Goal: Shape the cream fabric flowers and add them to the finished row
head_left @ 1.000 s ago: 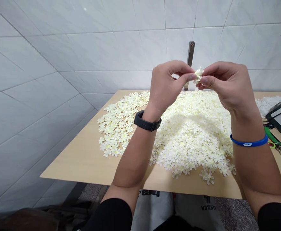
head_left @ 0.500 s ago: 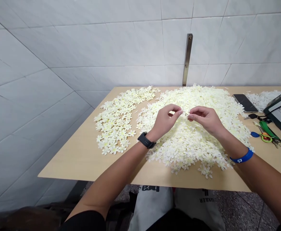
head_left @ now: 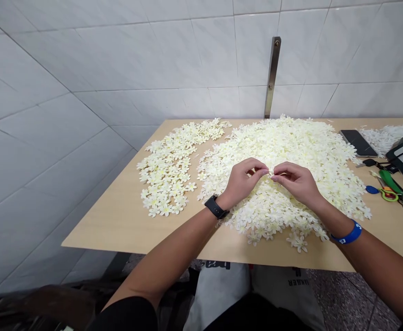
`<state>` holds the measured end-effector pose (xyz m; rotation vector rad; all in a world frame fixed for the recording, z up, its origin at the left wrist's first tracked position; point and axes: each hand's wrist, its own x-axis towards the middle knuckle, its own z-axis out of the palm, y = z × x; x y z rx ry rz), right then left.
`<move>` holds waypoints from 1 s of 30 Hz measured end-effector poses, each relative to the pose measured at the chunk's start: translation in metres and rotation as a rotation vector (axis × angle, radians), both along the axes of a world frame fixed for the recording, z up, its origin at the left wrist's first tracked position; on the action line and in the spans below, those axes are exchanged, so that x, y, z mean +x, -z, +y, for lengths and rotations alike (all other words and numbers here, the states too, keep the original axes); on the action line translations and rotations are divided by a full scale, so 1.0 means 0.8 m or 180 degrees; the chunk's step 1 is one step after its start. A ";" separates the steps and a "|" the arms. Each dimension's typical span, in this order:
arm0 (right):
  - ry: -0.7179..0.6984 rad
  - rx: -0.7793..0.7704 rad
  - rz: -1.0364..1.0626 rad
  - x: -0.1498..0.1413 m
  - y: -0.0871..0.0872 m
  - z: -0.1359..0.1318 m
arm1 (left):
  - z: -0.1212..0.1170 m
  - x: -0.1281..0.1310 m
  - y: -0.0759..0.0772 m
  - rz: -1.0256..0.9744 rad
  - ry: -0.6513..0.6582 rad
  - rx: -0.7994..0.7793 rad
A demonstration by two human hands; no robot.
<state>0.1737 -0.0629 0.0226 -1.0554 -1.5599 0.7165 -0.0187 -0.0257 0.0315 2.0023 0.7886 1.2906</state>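
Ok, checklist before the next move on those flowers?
1. Left hand and right hand in view: ok, both above the main flower pile.
2. Pale piece gripped by both hands: cannot tell, too small.
3. Smaller flower spread apart from main flower pile: ok, narrow gap.
4. Flowers in a single layer: not ok, main flower pile overlaps.
5. Flowers on the table: ok, none seen over its front edge.
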 end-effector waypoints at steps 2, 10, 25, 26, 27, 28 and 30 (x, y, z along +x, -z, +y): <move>0.0009 0.0033 -0.0010 0.000 -0.001 -0.002 | -0.001 -0.002 -0.002 0.0002 0.0015 -0.0032; -0.0036 0.0189 0.0032 -0.003 -0.001 -0.008 | 0.002 -0.004 0.007 -0.0206 0.0201 0.0091; -0.0037 0.0015 0.0070 -0.004 -0.002 -0.009 | 0.000 -0.006 0.005 -0.0120 0.0073 -0.0043; -0.0041 0.0005 0.0072 -0.004 -0.002 -0.009 | 0.000 -0.006 0.004 -0.0117 0.0044 -0.0079; -0.0040 0.0001 0.0076 -0.004 -0.002 -0.009 | 0.000 -0.006 0.003 -0.0110 0.0023 -0.0109; -0.0040 0.0001 0.0082 -0.004 -0.003 -0.010 | 0.000 -0.006 0.003 -0.0106 0.0006 -0.0124; -0.0058 -0.0006 0.0106 -0.005 -0.003 -0.010 | -0.001 -0.007 0.003 -0.0085 -0.0009 -0.0100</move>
